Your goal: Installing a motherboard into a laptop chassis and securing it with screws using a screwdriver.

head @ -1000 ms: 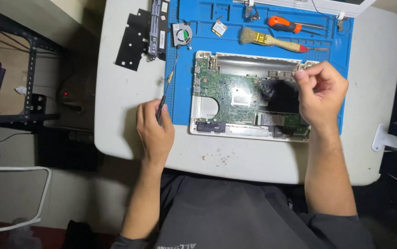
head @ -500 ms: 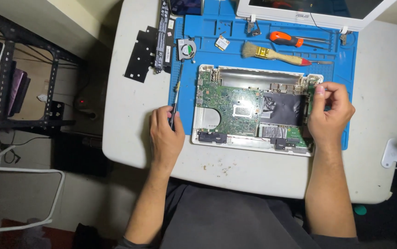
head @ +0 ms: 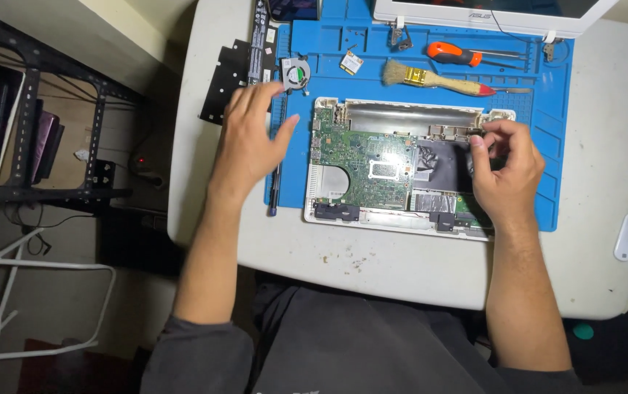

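- My left hand (head: 250, 142) now hovers flat, fingers spread wide and holding nothing, over the left edge of the blue mat (head: 547, 109); half a second ago it gripped the dark screwdriver (head: 276, 186), which now lies loose on the mat just under my palm.
- My right hand (head: 505, 169) has its fingers narrowed to a pinch at the upper right corner of the opened laptop base (head: 394, 171), much as before; what it pinches is too small to tell.
- The laptop base sits on the mat, green board up, between my two hands.
- Left of my left hand, a black bracket (head: 223, 80) lies on the white surface (head: 606, 241); a small round fan (head: 296, 73) sits just beyond my fingertips.
- Further right along the mat's far side: a small card (head: 351, 62), a brush (head: 431, 79) and an orange-handled screwdriver (head: 460, 52).
- The white laptop lid (head: 489, 18) lies at the far edge.
- My right hand covers the base's right corner.
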